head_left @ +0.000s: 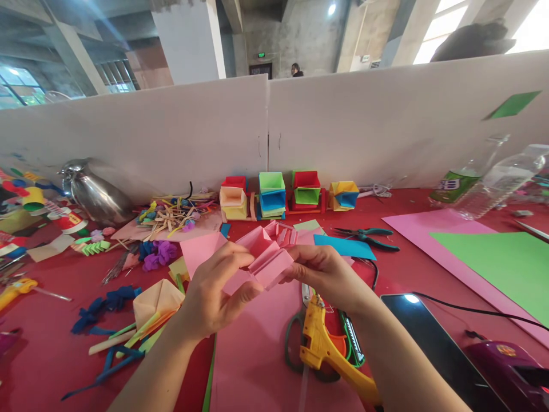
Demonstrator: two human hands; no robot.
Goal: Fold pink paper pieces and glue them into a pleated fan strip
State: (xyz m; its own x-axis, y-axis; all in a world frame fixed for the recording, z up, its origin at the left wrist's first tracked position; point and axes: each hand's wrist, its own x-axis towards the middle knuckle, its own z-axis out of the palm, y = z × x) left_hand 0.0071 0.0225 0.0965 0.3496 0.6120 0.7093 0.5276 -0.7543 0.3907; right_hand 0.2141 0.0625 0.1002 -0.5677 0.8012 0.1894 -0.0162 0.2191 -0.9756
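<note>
A folded pink paper box (271,264) is held up between my two hands over the red table. My left hand (221,286) grips its left side, thumb below and fingers above. My right hand (319,272) pinches the right edge between thumb and fingers. Beneath lies a pink paper sheet (253,355). Close under my right forearm are a yellow glue gun (319,337), scissors (294,343) with dark handles and a green utility knife (352,340). A blue paper piece (345,246) lies behind my right hand.
Coloured folded paper boxes (271,194) line the white partition (171,126). Pliers (369,236), a phone (433,343), plastic bottles (493,177) and green paper (501,269) are on the right. A steel jug (96,194), sticks and paper scraps (158,306) lie left.
</note>
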